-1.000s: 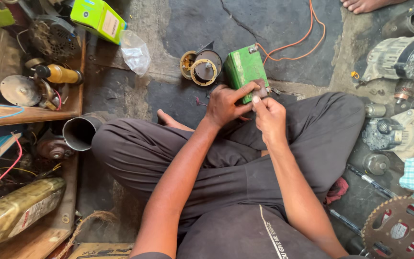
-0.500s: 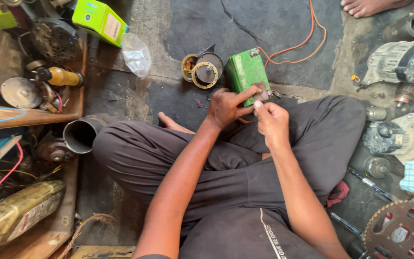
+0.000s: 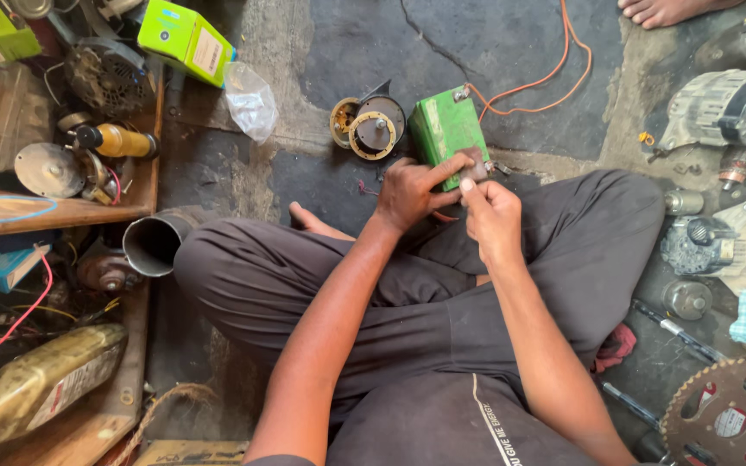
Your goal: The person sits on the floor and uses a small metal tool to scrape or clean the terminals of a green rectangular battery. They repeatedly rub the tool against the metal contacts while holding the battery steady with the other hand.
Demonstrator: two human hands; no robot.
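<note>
Just above the centre of the frame, the left hand (image 3: 412, 192) and the right hand (image 3: 492, 216) met over the crossed legs of a person seated on the dark floor (image 3: 511, 52). Between them sat a small flat brownish piece (image 3: 475, 167), the fingers of both hands clamped on it: the left hand's forefinger lay stretched along its upper edge with the thumb beneath, and the right hand pinched its lower edge. The piece lay directly against the near end of a green box-shaped battery (image 3: 446, 129) that rested on the floor just beyond the hands, with an orange wire (image 3: 554, 86) running from its far corner toward the upper right. Just left of the battery lay a round metal part with a brass ring (image 3: 373, 129). A grey pipe (image 3: 153, 244) lay at the left by the knee, and a toothed sprocket (image 3: 723, 414) filled the lower right corner.
</note>
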